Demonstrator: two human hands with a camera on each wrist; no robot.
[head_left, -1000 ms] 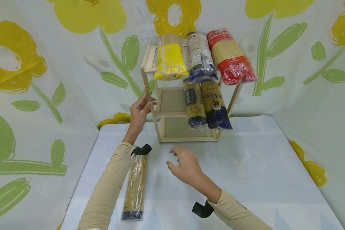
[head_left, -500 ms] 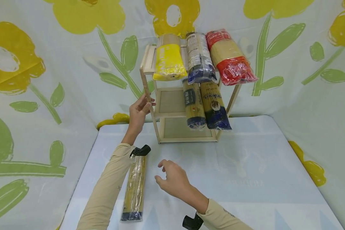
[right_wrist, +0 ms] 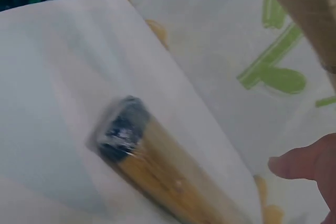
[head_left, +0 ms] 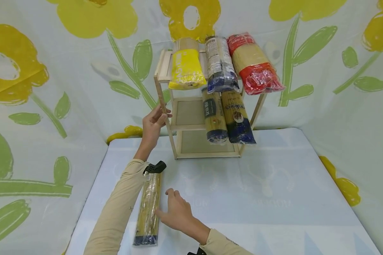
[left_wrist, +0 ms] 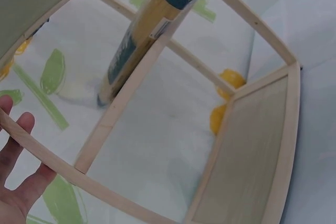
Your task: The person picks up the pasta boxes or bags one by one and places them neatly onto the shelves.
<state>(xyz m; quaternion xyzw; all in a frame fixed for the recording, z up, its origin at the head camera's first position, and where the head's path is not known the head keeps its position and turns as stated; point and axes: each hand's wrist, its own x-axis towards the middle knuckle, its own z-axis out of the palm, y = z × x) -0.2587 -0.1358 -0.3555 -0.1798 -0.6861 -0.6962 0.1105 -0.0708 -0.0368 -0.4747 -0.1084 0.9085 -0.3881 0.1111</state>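
Note:
My left hand [head_left: 151,126] holds the left front post of a small wooden shelf rack [head_left: 189,113]. In the left wrist view, its fingers [left_wrist: 25,123] and thumb lie around the wooden post [left_wrist: 100,188]. A clear-wrapped pack of spaghetti [head_left: 149,209] with dark blue ends lies on the table below my left forearm. My right hand [head_left: 177,212] is just right of that pack, fingers spread and holding nothing; the thumb overlaps the pack's edge in the head view. The right wrist view shows the spaghetti pack [right_wrist: 168,174] blurred, with the thumb [right_wrist: 296,163] apart from it.
On the top shelf lie a yellow pasta pack [head_left: 187,67], a blue-and-white one [head_left: 221,63] and a red one [head_left: 256,65], ends overhanging. Two more spaghetti packs, a round one [head_left: 214,117] and a blue-ended one [head_left: 238,117], lie on the middle shelf. Flowered cloth surrounds the table [head_left: 274,198].
My right hand has moved down and left from in front of the rack to beside the spaghetti pack on the table. My left hand stays on the post.

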